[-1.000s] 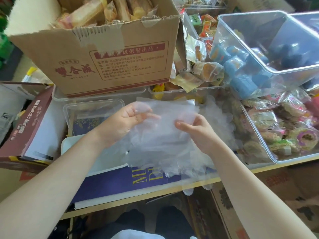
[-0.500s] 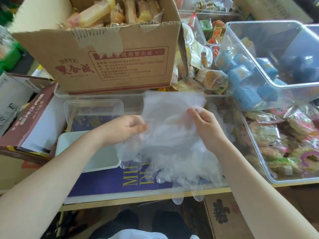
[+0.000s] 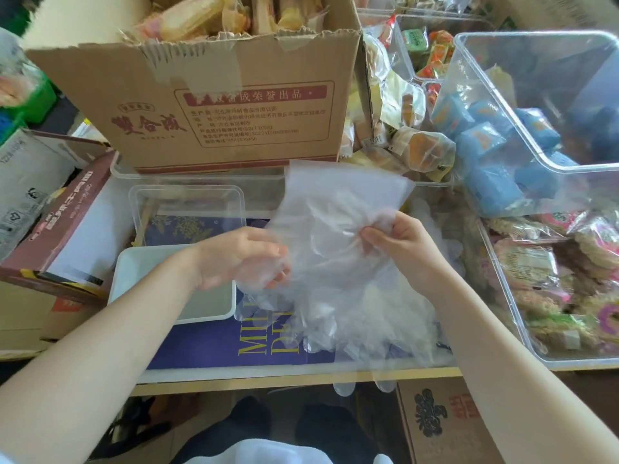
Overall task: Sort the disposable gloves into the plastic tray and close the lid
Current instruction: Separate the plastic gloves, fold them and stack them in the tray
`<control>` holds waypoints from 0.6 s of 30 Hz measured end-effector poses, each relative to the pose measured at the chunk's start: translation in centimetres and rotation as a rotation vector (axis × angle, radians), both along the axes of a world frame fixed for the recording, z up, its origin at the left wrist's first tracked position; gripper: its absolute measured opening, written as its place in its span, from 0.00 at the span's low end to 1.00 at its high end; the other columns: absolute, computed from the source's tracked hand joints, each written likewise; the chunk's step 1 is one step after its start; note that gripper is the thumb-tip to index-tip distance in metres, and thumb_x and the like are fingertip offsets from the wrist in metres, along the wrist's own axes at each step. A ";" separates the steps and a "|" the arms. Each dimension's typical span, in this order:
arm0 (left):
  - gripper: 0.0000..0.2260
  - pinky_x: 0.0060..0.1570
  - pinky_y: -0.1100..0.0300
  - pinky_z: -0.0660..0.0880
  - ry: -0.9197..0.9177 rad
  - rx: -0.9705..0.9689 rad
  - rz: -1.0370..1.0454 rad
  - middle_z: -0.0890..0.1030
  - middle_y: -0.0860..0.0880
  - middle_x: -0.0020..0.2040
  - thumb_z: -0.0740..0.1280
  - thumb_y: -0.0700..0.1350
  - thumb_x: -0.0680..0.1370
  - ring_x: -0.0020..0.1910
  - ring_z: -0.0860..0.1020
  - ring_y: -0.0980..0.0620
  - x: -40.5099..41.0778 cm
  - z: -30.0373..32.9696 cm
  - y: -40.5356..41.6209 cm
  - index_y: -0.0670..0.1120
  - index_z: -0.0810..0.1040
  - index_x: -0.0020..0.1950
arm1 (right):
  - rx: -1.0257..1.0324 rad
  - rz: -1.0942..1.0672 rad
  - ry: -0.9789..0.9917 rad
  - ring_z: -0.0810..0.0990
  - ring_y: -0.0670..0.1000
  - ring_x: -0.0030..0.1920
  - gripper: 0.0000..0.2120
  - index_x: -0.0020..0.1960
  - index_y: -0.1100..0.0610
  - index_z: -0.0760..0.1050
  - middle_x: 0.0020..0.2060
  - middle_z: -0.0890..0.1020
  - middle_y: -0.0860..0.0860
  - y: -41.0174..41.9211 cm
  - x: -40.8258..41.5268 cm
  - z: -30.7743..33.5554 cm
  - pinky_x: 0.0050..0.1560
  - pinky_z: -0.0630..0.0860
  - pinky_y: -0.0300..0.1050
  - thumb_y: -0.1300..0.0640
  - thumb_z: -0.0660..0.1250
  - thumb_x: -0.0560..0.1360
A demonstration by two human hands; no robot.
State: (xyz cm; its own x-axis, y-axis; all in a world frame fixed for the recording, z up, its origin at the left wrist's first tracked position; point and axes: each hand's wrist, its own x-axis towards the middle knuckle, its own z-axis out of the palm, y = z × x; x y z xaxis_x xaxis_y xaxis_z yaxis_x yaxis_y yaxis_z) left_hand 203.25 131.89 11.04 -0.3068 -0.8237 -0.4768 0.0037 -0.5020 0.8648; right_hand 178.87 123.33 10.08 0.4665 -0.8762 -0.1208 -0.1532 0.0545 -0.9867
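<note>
Both hands are busy with a floppy bundle of clear disposable gloves held up over the near middle of the table. Left hand has its fingers curled into the lower left edge of the bundle, and the right hand is pinching a bunched-up bit of plastic on the right side. Rest of the gloves sag down onto a purple book, a few glove fingertips drooping over the near table edge.

Just left of the hands sits a white plastic tray, and right behind it, further back, a clear lid lying flat, so the tray's not closed. Far side has a big cardboard box stuffed with wrapped snacks. Off to the right are clear bins with blue packets and other wrapped snacks.
</note>
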 end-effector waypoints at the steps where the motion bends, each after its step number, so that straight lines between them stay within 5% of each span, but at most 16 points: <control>1: 0.11 0.36 0.60 0.75 0.038 0.065 -0.054 0.80 0.43 0.38 0.69 0.43 0.70 0.35 0.79 0.47 0.2 0.0 0.0 0.37 0.74 0.46 | -0.013 0.038 0.005 0.77 0.45 0.30 0.08 0.39 0.61 0.75 0.27 0.80 0.48 -0.1 -0.1 0.1 0.37 0.74 0.35 0.69 0.64 0.75; 5: 0.20 0.41 0.52 0.78 0.076 0.189 -0.120 0.79 0.39 0.40 0.75 0.45 0.64 0.39 0.80 0.40 0.7 -0.4 -0.2 0.41 0.74 0.51 | -0.064 0.078 0.048 0.78 0.44 0.32 0.08 0.41 0.59 0.77 0.29 0.81 0.47 -0.3 0.1 0.4 0.40 0.74 0.34 0.67 0.63 0.76; 11: 0.20 0.38 0.57 0.77 0.218 0.156 -0.168 0.79 0.43 0.37 0.78 0.50 0.63 0.39 0.78 0.44 0.7 -0.9 0.2 0.46 0.81 0.52 | -0.060 0.023 0.074 0.77 0.44 0.30 0.09 0.39 0.59 0.76 0.28 0.81 0.47 -0.1 0.1 0.3 0.37 0.72 0.33 0.64 0.62 0.78; 15: 0.25 0.43 0.55 0.75 0.242 0.217 -0.139 0.76 0.44 0.34 0.77 0.47 0.64 0.36 0.76 0.46 1.0 -1.6 0.4 0.41 0.74 0.57 | -0.070 0.005 0.111 0.72 0.49 0.32 0.10 0.38 0.57 0.73 0.27 0.77 0.48 0.3 0.2 0.0 0.36 0.68 0.37 0.63 0.63 0.78; 18: 0.12 0.38 0.62 0.73 0.064 0.179 -0.134 0.72 0.51 0.30 0.75 0.52 0.68 0.33 0.71 0.52 1.1 -1.2 0.8 0.48 0.80 0.46 | -0.034 -0.010 0.121 0.69 0.46 0.27 0.09 0.38 0.58 0.72 0.23 0.74 0.46 0.6 0.4 -0.6 0.30 0.67 0.34 0.63 0.62 0.78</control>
